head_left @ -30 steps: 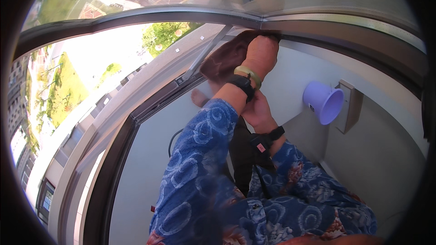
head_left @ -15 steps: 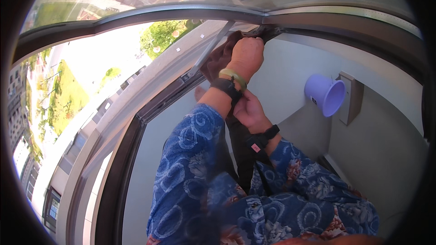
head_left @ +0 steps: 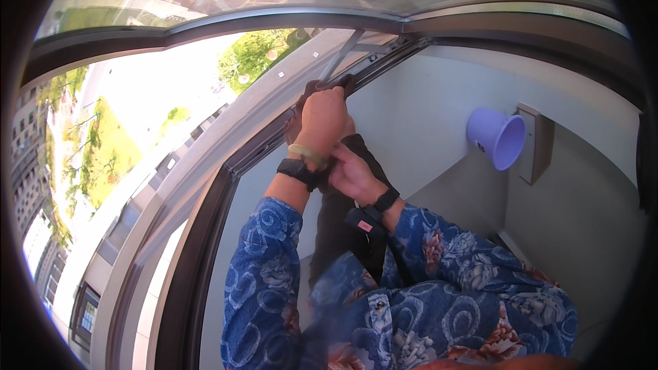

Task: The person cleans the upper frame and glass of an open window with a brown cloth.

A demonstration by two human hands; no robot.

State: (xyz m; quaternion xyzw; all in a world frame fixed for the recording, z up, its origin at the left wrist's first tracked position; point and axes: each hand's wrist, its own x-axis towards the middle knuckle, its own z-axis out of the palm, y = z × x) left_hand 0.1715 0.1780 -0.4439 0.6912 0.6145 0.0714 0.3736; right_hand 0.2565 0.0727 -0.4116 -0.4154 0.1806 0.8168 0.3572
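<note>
Far left, buildings and greenery show outside an open window. Next comes the dark window track (head_left: 257, 153), running diagonally up to the frame's corner. About midway along it lies a dark brown cloth (head_left: 310, 89), soft, creased and bunched into a small wad, mostly hidden by the left hand (head_left: 324, 115). That hand, with a pale bangle (head_left: 307, 154) and a black wristband (head_left: 298, 173), is curled tightly over the cloth. Just right, the right hand (head_left: 355, 173) has its fingers bent beside the left wrist; whether it grips anything, I cannot tell. Farther right, a flared lilac cup (head_left: 483, 133) appears beside a beige box (head_left: 537, 144) on the wall.

Compared with 1 second earlier, the left hand and cloth have slid away from the corner, down the track toward the left. The cloth looks more gathered, and the corner is uncovered.
</note>
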